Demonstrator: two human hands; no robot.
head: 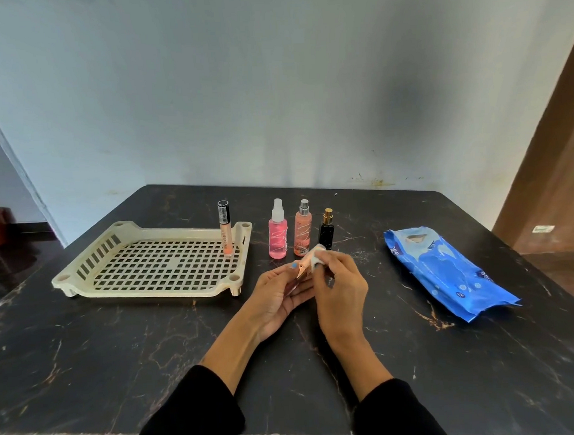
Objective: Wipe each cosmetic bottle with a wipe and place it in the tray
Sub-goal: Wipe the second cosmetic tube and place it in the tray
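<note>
My left hand (278,297) holds a small cosmetic tube with a rose-gold cap (301,273), mostly hidden by my fingers. My right hand (338,285) presses a white wipe (314,257) against the tube's top end. A cream slotted tray (144,271) lies to the left, and a peach lip gloss tube (225,231) stands upright in its far right corner. Three bottles stand on the table just right of the tray: a pink spray bottle (277,232), an orange spray bottle (303,229) and a small black bottle with a gold cap (326,230).
A blue pack of wipes (450,271) lies on the right side of the dark marble table (121,353). A pale wall rises behind the table. A brown door stands at the far right.
</note>
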